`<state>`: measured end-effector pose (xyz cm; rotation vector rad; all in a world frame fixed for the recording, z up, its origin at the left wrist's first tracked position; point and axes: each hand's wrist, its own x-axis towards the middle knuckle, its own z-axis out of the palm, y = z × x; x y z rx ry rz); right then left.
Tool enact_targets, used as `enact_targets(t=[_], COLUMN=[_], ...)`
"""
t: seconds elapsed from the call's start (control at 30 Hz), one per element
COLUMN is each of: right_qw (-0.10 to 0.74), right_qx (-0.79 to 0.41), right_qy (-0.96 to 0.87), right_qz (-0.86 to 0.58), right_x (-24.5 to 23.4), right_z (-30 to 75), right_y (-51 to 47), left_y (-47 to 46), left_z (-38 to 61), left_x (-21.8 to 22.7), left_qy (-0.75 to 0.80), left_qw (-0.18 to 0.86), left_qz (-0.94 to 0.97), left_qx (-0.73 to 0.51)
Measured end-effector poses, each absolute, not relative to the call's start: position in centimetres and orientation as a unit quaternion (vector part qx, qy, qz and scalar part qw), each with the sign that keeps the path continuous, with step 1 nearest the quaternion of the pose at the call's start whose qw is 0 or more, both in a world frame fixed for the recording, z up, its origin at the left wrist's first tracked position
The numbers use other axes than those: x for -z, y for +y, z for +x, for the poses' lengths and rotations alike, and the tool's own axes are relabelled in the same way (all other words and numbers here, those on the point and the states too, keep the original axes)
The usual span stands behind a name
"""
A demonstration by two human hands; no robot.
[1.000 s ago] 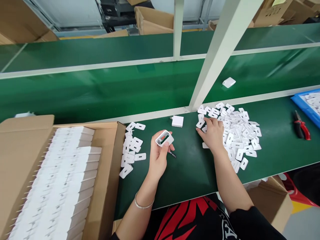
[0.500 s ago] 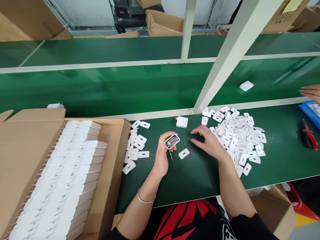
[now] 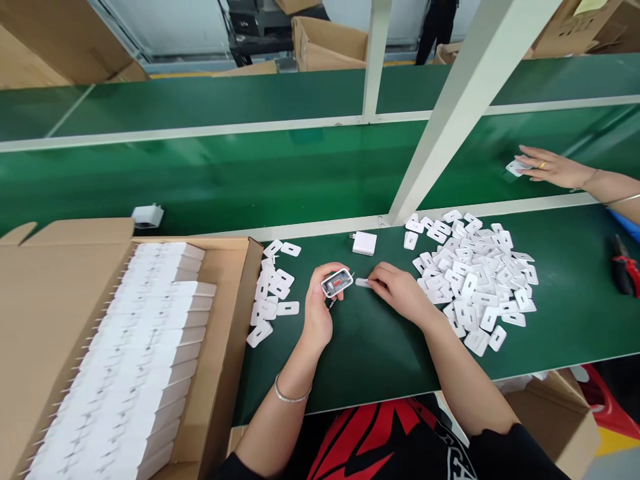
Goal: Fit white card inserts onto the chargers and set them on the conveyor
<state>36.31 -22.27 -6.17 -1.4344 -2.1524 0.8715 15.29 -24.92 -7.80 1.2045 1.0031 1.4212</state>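
My left hand [image 3: 320,303] is closed around a white charger housing [image 3: 337,283], its open end facing up with grey inner parts and a small orange-red piece showing. A thin dark rod with a metallic tip [image 3: 332,303] pokes out below that hand. Between the thumb and fingers of my right hand [image 3: 397,288] is a small white slotted cover plate [image 3: 363,283], just right of the housing and apart from it. Behind my hands stands a white plug charger [image 3: 365,244]. A large heap of white slotted cover plates [image 3: 475,273] lies beyond my right forearm.
An open carton [image 3: 227,347] with rows of white chargers [image 3: 125,360] stands left. Beside it lie loose cover plates [image 3: 273,287]. A slanted white post [image 3: 450,113] rises behind. On the green belt are a charger [image 3: 148,216] and a co-worker's hand [image 3: 560,170]. Pliers [image 3: 625,267] lie right.
My right hand has moved left and picked up the single cover plate from the table. The charger on the belt has shifted right. A co-worker's hand has reached onto a white piece there.
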Motion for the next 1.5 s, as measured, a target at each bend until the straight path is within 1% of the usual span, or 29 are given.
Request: enact_targets(t=[0.07, 0.13, 0.2, 0.27, 0.33, 0.6, 0.7, 0.83, 0.9, 1.0, 1.17, 1.33, 1.5], right_qw=[0.289, 0.371, 0.415, 0.424, 0.430, 0.482, 0.482, 0.409, 0.378, 0.390, 0.434, 0.428, 0.417], right_qx=[-0.341, -0.406, -0.477, -0.522, -0.529, -0.439, -0.433, -0.542, -0.573, -0.557, -0.498, -0.486, -0.487], right_qy=[-0.727, -0.662, -0.607, -0.583, -0.583, -0.636, -0.622, -0.594, -0.594, -0.594, -0.604, -0.620, -0.630], right_qz=[-0.521, -0.509, -0.482, -0.456, -0.442, -0.413, -0.439, -0.431, -0.418, -0.430, -0.446, -0.443, -0.439], right_x=[5.6, 4.9, 4.3, 4.1, 4.2, 5.0, 5.3, 5.9, 6.0, 6.1, 6.4, 6.4, 6.1], right_z=[36.5, 36.5, 36.3, 35.8, 35.1, 33.3, 33.0, 32.6, 32.5, 32.5, 32.5, 32.2, 32.2], right_y=[-22.5, -22.8, -23.1, -23.5, -23.8, -24.5, -24.7, -24.9, -25.0, -25.1, -25.4, -25.6, -25.5], left_y=[-25.0, -25.2, -25.3, -25.3, -25.4, -25.5, -25.6, -26.1, -26.2, -26.2, -25.7, -25.6, -25.6], left_z=[15.0, 14.8, 14.7, 14.8, 14.9, 15.4, 15.5, 15.5, 15.5, 15.4, 15.3, 15.3, 15.4], left_x=[7.9, 7.9, 7.7, 7.5, 7.2, 7.0, 7.3, 7.9, 8.1, 7.9, 7.4, 7.4, 7.8], left_qy=[0.430, 0.436, 0.436, 0.436, 0.429, 0.415, 0.393, 0.393, 0.404, 0.423, 0.391, 0.376, 0.385], left_qw=[0.442, 0.389, 0.348, 0.329, 0.325, 0.322, 0.344, 0.347, 0.335, 0.329, 0.369, 0.361, 0.375], left_qz=[0.553, 0.611, 0.656, 0.683, 0.699, 0.723, 0.707, 0.685, 0.685, 0.691, 0.702, 0.689, 0.674], left_qx=[-0.561, -0.535, -0.509, -0.485, -0.471, -0.449, -0.477, -0.506, -0.505, -0.484, -0.468, -0.504, -0.507])
